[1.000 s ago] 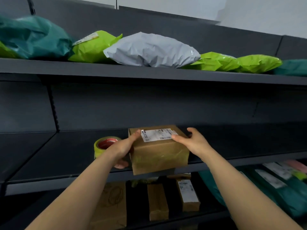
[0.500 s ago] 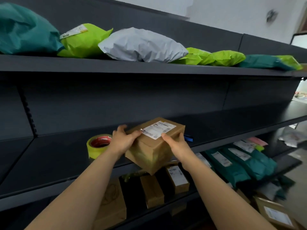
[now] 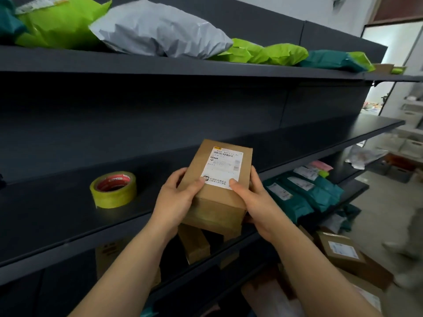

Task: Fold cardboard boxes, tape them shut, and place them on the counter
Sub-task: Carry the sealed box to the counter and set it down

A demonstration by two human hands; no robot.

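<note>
Now we have lifted the box (image 3: 217,186) off the shelf (image 3: 57,209) and turned it endwise; left hand (image 3: 176,197) and right hand (image 3: 258,202) keep their grip clamped on its sides, so carrying it to the bench seems next.

a grey mailer bag (image 3: 160,30) lies between lime-green bags (image 3: 59,21) on the top shelf (image 3: 183,67); teal parcels (image 3: 304,193) sit lower down.

A closed brown cardboard box (image 3: 217,186), white shipping label (image 3: 223,165) on top, tilts above the shelf (image 3: 57,216) edge near a yellow tape roll (image 3: 113,189).
</note>
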